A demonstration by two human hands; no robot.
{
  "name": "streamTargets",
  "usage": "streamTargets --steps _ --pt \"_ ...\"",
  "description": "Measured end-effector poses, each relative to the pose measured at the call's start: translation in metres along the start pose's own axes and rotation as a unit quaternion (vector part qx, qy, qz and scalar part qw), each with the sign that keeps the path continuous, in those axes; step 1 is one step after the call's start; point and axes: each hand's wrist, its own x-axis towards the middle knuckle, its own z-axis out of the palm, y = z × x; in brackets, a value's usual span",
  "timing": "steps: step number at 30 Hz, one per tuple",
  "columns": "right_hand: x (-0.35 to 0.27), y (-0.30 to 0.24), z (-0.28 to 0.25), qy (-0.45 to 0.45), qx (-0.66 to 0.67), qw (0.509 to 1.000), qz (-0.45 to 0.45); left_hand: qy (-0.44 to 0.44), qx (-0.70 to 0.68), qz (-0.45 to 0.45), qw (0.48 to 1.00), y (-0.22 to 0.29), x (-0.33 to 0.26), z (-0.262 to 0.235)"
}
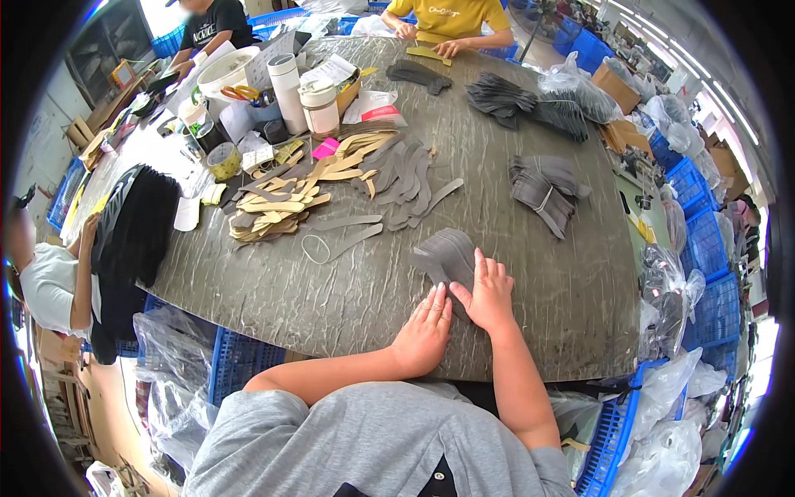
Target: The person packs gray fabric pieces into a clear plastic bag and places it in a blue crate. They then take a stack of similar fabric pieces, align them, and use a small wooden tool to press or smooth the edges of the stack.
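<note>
Both hands lie flat with fingers spread, gripping nothing: the left hand (424,330) rests on the grey streaked surface (331,290) just beside a small stack of grey curved flat cut pieces (447,255), and the right hand (489,294) presses on the stack's near end. The step looks like squaring up the stack; lifting it would call for fingers curled under one edge. Open room lies right of the stack, while the near edge sits close behind the wrists and a loose rubber band (315,248) lies to the left.
</note>
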Motion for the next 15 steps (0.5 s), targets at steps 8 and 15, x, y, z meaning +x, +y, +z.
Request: streamTargets --steps 8,15 --pt "0.007 -0.007 -0.032 -0.129 0.067 0.989 0.016 0.072 -0.058 0.026 0.995 -0.039 0.015 -0.021" --pt "0.029 0.004 -0.041 -0.225 0.157 0.960 -0.049 -0.032 0.070 0.075 0.994 -0.055 0.064 -0.080"
